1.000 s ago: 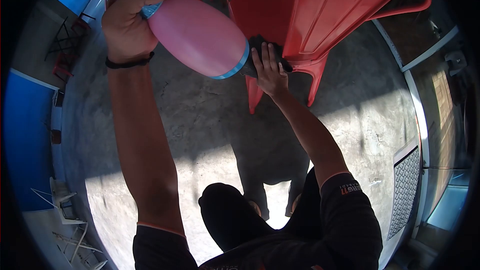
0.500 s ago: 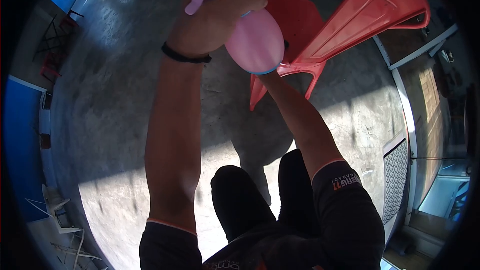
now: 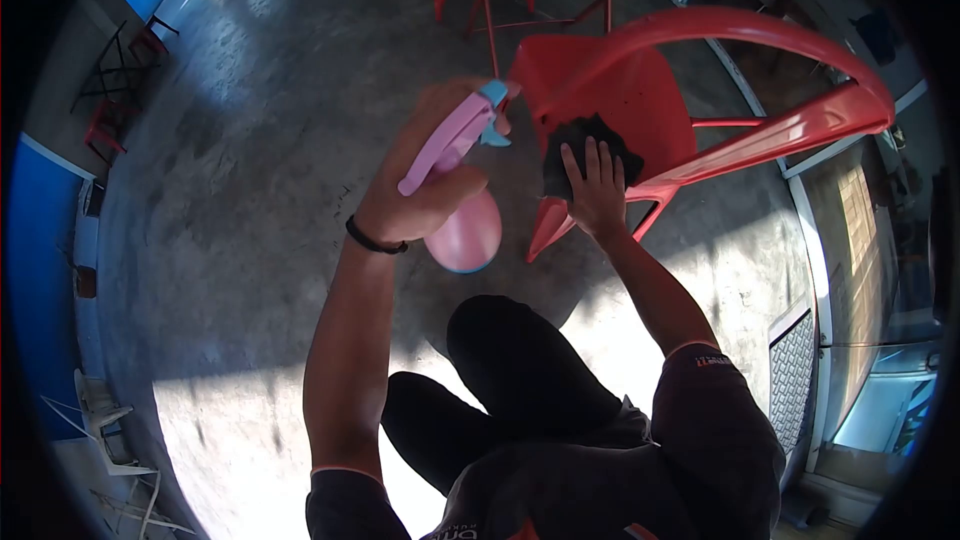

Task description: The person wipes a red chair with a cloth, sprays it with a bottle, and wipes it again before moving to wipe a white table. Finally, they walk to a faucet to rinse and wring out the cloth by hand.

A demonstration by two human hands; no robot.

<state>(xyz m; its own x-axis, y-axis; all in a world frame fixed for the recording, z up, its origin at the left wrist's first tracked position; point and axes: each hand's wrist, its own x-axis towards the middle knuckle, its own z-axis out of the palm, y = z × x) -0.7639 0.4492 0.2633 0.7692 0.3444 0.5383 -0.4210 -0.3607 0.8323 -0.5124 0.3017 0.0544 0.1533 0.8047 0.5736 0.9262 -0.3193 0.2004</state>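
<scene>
As the pink plastic spray bottle (image 3: pixel 466 232) is lowered in the clenched left hand (image 3: pixel 420 198), a black cloth (image 3: pixel 583 138) is flattened under the spread right hand (image 3: pixel 598 195).

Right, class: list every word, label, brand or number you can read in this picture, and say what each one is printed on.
Right sleeve: a small red and white print, too blurred to read.
Shirt front: pale letters cut off by the picture's edge, not readable.
Spray bottle and red chair: no lettering shows on either.
</scene>
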